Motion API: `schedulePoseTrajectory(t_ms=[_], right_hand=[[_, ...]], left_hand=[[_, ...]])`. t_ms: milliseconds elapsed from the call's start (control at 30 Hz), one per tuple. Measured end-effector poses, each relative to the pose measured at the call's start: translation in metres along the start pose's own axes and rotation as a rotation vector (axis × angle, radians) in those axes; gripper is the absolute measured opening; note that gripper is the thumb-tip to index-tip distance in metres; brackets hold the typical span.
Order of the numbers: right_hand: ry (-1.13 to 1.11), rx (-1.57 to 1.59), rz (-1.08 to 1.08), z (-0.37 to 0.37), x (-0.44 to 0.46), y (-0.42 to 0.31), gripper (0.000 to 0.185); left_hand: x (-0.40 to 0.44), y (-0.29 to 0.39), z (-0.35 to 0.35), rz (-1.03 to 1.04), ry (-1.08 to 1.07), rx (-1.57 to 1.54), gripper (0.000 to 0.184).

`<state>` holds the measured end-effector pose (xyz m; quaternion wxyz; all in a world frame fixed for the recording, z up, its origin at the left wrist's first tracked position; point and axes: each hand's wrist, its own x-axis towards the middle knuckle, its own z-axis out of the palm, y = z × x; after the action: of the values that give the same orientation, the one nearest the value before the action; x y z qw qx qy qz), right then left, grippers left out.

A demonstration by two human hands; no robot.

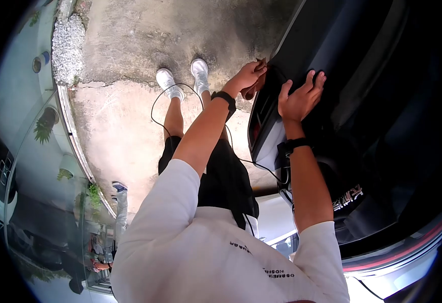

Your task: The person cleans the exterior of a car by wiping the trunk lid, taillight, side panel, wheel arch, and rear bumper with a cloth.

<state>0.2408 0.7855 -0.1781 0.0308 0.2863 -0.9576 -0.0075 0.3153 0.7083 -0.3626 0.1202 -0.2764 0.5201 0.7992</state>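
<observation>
My left hand [246, 78], with a black band at the wrist, is closed around a crumpled brown cloth [252, 93]. The cloth is against or right beside the edge of a dark car door panel [307, 43]; whether it touches cannot be made out. My right hand [301, 101] lies on the panel with its palm down, thumb apart and fingers stretched out, holding nothing. Another black band [292, 146] is around that wrist. A thin black cable [254, 162] loops past my legs towards my right forearm.
My white shoes [165, 78] stand on stained concrete ground [115, 126]. To the left are a kerb [75, 136], white pebbles [68, 50] and glass reflecting potted plants. Another person's leg [121, 207] shows at the lower left. The dark car interior [377, 151] fills the right.
</observation>
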Motion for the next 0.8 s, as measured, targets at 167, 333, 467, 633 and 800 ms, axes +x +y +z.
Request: schedulePoseTrajectory(t_ms=[167, 333, 467, 633, 800], right_hand=[[-0.015, -0.009, -0.017, -0.006, -0.001, 0.0, 0.065], [0.015, -0.001, -0.022, 0.001, 0.001, 0.001, 0.066], [0.025, 0.006, -0.021, -0.001, 0.002, -0.003, 0.066], [0.0, 0.003, -0.023, -0.002, -0.002, 0.0, 0.067], [0.021, 0.024, -0.027, 0.001, 0.005, -0.004, 0.067]], left_hand=[[-0.009, 0.087, -0.033, -0.086, -0.203, 0.058, 0.03], [0.003, 0.043, -0.025, 0.088, -0.041, 0.345, 0.039], [0.003, -0.01, 0.0, -0.217, 0.009, 0.082, 0.041], [-0.017, 0.031, 0.007, -0.264, -0.004, -0.26, 0.042], [-0.022, 0.091, -0.002, -0.154, 0.061, -0.741, 0.045]])
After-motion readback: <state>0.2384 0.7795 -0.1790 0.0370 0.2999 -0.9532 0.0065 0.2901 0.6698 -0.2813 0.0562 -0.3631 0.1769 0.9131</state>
